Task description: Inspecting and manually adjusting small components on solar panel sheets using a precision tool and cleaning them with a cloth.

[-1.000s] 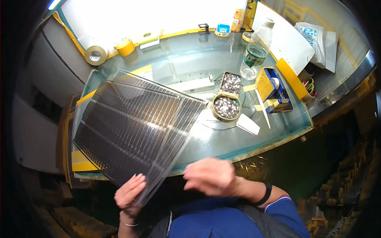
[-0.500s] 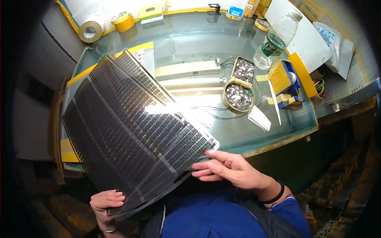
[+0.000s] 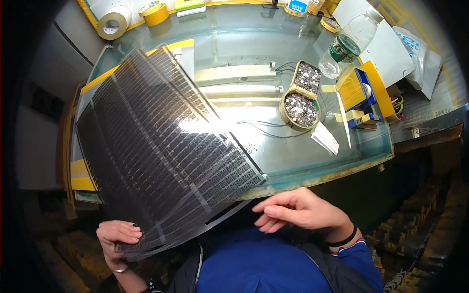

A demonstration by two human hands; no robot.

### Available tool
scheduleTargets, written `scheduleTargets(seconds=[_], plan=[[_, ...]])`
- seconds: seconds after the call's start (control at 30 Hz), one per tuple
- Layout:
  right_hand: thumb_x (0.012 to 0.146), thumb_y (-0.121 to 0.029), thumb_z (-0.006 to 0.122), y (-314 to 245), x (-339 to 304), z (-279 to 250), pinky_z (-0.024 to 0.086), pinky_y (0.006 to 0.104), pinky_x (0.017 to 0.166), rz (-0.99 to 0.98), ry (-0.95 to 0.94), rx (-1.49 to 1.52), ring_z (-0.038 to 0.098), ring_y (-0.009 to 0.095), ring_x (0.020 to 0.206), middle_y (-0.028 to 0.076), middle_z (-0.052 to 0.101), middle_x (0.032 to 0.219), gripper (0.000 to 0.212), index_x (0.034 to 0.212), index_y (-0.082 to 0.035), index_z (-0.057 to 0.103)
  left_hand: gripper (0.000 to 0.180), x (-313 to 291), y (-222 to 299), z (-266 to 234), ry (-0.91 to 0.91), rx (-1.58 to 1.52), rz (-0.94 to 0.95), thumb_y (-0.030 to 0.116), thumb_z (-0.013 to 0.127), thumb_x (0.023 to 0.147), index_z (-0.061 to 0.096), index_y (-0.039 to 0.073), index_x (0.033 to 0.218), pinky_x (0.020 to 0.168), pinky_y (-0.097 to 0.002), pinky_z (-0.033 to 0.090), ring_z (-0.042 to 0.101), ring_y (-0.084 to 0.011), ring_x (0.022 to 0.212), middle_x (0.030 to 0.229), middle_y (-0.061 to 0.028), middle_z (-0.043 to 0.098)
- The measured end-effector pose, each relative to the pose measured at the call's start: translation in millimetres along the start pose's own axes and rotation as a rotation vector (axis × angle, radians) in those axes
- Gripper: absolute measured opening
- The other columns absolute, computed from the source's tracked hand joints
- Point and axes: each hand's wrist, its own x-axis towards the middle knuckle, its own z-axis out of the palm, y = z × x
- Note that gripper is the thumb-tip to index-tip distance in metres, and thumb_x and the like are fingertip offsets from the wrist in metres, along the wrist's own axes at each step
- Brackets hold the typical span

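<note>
Left hand [image 3: 117, 237] grips grid sheet [image 3: 156, 156] edge; right hand [image 3: 298, 210] free.

The big dark sheet [image 3: 156, 151] is thin and flat, full of tiny rows. It tilts up over the table's near edge.

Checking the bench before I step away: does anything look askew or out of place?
The dark gridded sheet hangs well past the glass table's front edge, tilted, held only at its near corner by the left hand. The right hand is off it. A plastic bottle lies tipped.
</note>
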Motion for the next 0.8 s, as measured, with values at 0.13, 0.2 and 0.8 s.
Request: scheduleTargets(seconds=[0.13,0.2,0.8], plan=[[0.09,-0.009,0.056,-10.8,-21.7,-16.0,0.053,0.0246,0.066,-0.384,0.505,-0.323,0.064,0.015,0.074,0.011,0.067,0.09,0.018,0.099,0.005,0.063,0.013,31.1,-4.8,0.7,-0.119,-0.008,0.038,0.019,0.07,0.059,0.067,0.007,0.055,0.066,-0.0294,0.051,0.067,-0.0193,0.06,0.062,-0.0079,0.067],[0.086,-0.005,0.059,-17.8,-23.3,-43.0,0.052,0.0278,0.064,-0.692,0.992,-0.737,0.064,0.02,0.072,0.015,0.066,0.087,0.013,0.094,0.004,0.064,0.013,42.1,-3.9,-10.1,-0.146,0.029,0.111,0.017,0.07,0.062,0.064,0.009,0.053,0.067,-0.0314,0.051,0.067,-0.0184,0.059,0.06,-0.0059,0.067],[0.074,0.001,0.053,-51.7,0.0,-97.2,0.05,0.0441,0.071,-0.103,1.337,-1.923,0.058,0.037,0.082,0.024,0.052,0.09,0.027,0.102,-0.002,0.051,0.056,48.9,60.0,94.5,-0.359,0.489,0.439,0.03,0.079,0.065,0.06,0.005,0.113,0.101,-0.0481,0.037,0.052,-0.0307,0.116,0.122,-0.0157,0.056]])
